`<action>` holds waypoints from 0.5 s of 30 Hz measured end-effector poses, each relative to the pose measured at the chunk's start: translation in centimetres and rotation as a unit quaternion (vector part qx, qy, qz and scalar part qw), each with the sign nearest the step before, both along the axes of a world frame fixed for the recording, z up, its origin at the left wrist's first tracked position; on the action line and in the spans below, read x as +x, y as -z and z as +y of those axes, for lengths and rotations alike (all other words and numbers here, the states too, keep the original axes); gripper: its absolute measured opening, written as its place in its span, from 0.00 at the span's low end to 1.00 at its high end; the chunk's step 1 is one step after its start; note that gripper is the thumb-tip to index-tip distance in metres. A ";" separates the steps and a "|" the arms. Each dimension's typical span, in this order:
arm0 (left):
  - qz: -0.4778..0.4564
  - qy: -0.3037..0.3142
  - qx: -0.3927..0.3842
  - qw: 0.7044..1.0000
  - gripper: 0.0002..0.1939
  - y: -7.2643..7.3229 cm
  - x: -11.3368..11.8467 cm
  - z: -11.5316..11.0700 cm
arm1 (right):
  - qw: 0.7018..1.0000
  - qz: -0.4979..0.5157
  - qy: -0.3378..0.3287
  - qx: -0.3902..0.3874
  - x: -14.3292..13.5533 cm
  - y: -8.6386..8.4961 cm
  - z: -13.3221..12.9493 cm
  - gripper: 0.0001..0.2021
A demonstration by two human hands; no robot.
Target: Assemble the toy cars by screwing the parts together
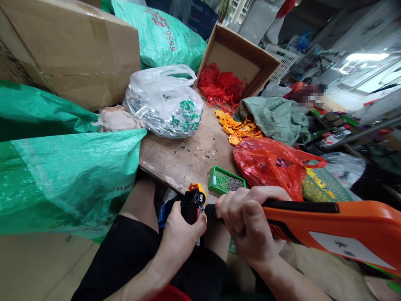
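Note:
My left hand (pixel 180 228) grips a small black and orange plastic assembly (pixel 192 205) above my lap, near the table's front edge. Wrapped around the front of an orange electric screwdriver (pixel 313 225) is my right hand (pixel 250 221). The screwdriver's black nose points left and meets the assembly's right side; its very tip is hard to make out. Just beyond my hands, a green tray (pixel 216 179) holds many small metal screws (pixel 235 183). Farther back lies a pile of orange plastic parts (pixel 239 127).
A white plastic bag (pixel 164 104) of shiny parts and a red bag (pixel 266 163) flank the wooden tabletop (pixel 175 161). Behind stands a cardboard box (pixel 239 52) with red netlike pieces (pixel 219 83). Green sacks (pixel 69 179) crowd the left. Another person (pixel 308 94) is far right.

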State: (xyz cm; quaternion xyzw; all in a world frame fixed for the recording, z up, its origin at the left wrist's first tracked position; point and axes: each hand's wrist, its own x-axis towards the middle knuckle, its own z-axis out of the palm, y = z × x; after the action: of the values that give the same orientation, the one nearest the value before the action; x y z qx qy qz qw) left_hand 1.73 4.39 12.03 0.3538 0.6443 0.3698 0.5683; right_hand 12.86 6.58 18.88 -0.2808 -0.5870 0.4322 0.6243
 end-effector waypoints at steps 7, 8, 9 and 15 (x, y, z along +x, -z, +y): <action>-0.003 -0.002 -0.015 1.000 0.19 0.0 0.1 0.1 | 1.000 0.013 -0.003 0.005 -0.4 0.0 0.4 0.06; -0.002 -0.001 -0.014 1.000 0.20 0.0 0.1 0.0 | 1.000 0.019 0.005 -0.005 -0.6 0.0 0.5 0.05; -0.003 0.001 -0.010 1.000 0.20 0.0 0.1 0.0 | 0.999 0.026 0.016 -0.017 -0.7 0.0 0.7 0.05; -0.008 0.005 0.010 1.000 0.20 0.2 -0.1 0.0 | 0.994 0.065 0.032 -0.082 -1.1 -0.6 1.9 0.06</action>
State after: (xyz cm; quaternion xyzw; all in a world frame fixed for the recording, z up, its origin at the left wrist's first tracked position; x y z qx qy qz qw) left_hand 1.60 4.38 11.87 0.3597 0.6340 0.3762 0.5720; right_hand 11.78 8.52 19.52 -0.3207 -0.4987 0.4760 0.6495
